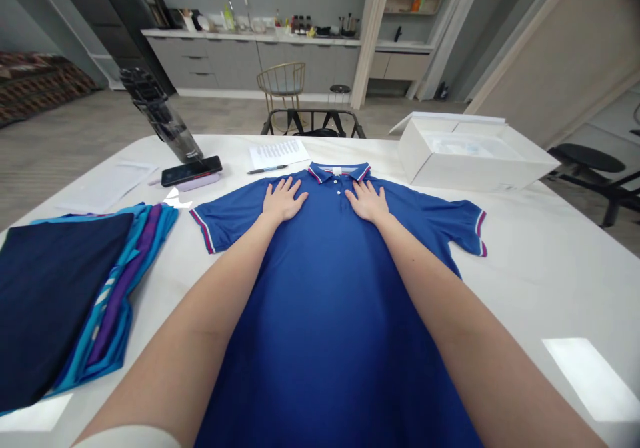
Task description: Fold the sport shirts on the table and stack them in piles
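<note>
Blue polo shirt (325, 315) under left hand (284, 200) and right hand (367, 201) splayed flat

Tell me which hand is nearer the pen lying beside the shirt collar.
Left. The left hand lies flat on the blue polo shirt, just in front of the pen. The right hand lies on the collar's far side from the pen, farther away.

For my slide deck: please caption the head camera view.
Left hand and right hand rest flat on a blue polo shirt spread on a white table, beside folded garments.
</note>
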Motion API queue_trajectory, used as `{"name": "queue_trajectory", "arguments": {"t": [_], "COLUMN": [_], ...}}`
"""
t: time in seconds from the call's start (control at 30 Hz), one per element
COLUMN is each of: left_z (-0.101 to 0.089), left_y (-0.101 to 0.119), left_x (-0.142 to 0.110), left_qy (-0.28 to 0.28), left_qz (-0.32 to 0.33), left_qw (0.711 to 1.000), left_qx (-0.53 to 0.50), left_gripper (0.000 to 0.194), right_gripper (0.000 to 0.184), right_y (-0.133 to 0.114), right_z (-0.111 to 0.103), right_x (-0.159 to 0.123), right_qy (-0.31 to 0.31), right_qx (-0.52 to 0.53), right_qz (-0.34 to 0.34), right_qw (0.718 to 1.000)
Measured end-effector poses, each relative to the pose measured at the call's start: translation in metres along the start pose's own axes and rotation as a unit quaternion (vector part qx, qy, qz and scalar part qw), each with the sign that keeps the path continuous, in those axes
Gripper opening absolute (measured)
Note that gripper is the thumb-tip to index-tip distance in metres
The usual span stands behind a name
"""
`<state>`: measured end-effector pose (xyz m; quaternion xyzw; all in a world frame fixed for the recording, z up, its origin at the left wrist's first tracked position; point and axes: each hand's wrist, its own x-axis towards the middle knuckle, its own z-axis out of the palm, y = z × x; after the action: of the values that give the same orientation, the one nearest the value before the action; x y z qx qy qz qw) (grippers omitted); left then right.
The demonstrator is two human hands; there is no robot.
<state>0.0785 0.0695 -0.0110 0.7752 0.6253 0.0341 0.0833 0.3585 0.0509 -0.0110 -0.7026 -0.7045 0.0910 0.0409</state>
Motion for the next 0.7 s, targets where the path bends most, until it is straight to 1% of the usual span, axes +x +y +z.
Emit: {"name": "queue_trajectory", "arguments": {"t": [0.1, 0.17, 0.23, 0.3, 0.37, 0.43, 0.5, 0.57, 0.6, 0.63, 0.7], "left_z": [-0.002, -0.003, -0.004, -0.003, -0.002, -0.003, -0.006, -0.012, -0.015, -0.018, -0.021], "left_y": [-0.001, 0.003, 0.009, 0.012, 0.007, -0.008, -0.026, -0.04, -0.042, -0.04, -0.023], "left_x": [0.011, 0.013, 0.009, -0.001, -0.016, -0.032, -0.046, -0.056, -0.061, -0.066, -0.077], "left_qy": [0.004, 0.004, 0.004, 0.005, 0.01, 0.01, 0.001, -0.001, 0.009, 0.028, 0.073], "left_qz": [0.003, -0.004, -0.016, -0.018, -0.012, -0.011, -0.009, -0.002, 0.004, 0.012, 0.034], "left_qw": [1.0, 1.0, 1.0, 1.0, 1.0, 1.0, 1.0, 1.0, 1.0, 0.999, 0.996], "left_qx": [0.003, 0.004, 0.001, -0.005, -0.007, -0.002, 0.007, 0.016, 0.023, 0.031, 0.041], "left_gripper": [0.076, 0.075, 0.073, 0.07, 0.07, 0.07, 0.069, 0.066, 0.065, 0.063, 0.062], "right_gripper": [0.076, 0.074, 0.073, 0.073, 0.075, 0.077, 0.075, 0.073, 0.072, 0.071, 0.069], "right_y": [-0.001, -0.003, -0.005, 0.001, 0.018, 0.045, 0.076, 0.098, 0.102, 0.102, 0.086], "right_z": [-0.002, -0.003, -0.004, -0.004, -0.005, -0.007, -0.011, -0.016, -0.019, -0.021, -0.022], "right_x": [0.008, 0.007, 0.0, -0.011, -0.025, -0.039, -0.053, -0.067, -0.073, -0.08, -0.093], "right_qy": [0.002, 0.017, 0.035, 0.037, 0.029, 0.033, 0.034, 0.044, 0.055, 0.07, 0.1], "right_qx": [-0.005, -0.008, -0.01, -0.007, -0.001, -0.001, -0.005, -0.009, -0.013, -0.02, -0.033], "right_qz": [-0.013, -0.016, 0.002, 0.043, 0.088, 0.112, 0.106, 0.102, 0.096, 0.088, 0.057], "right_qw": [1.0, 1.0, 0.999, 0.998, 0.996, 0.993, 0.994, 0.994, 0.994, 0.993, 0.993]}}
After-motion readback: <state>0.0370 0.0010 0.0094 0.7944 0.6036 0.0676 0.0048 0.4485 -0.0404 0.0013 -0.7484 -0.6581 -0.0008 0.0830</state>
